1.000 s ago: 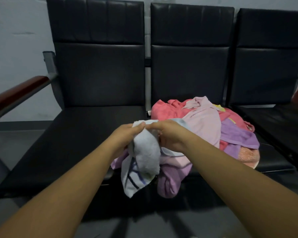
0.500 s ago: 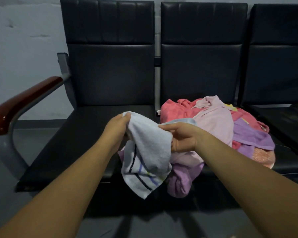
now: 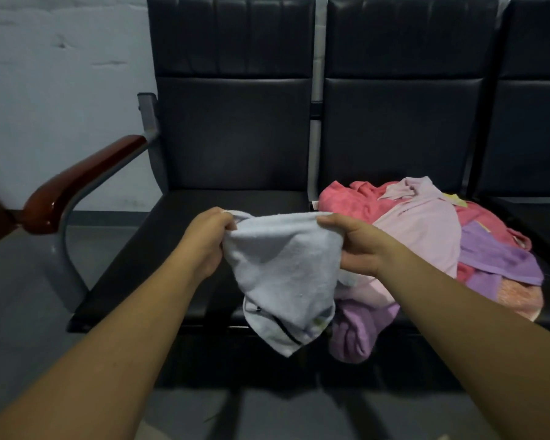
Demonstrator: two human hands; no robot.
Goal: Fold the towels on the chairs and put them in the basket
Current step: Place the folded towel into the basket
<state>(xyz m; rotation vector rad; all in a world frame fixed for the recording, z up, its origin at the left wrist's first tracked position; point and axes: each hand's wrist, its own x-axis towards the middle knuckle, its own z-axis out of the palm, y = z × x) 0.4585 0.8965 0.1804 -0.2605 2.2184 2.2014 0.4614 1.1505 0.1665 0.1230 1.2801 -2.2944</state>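
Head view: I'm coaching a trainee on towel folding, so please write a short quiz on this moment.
1. True or false: the left hand and the right hand both grip the pale towel.
2. The pile of towels lies on: A) the left chair, B) the middle chair, C) the floor.
3. Short answer: what colour is the drooping towel at the pile's front?
Key: 1 true; 2 B; 3 purple.
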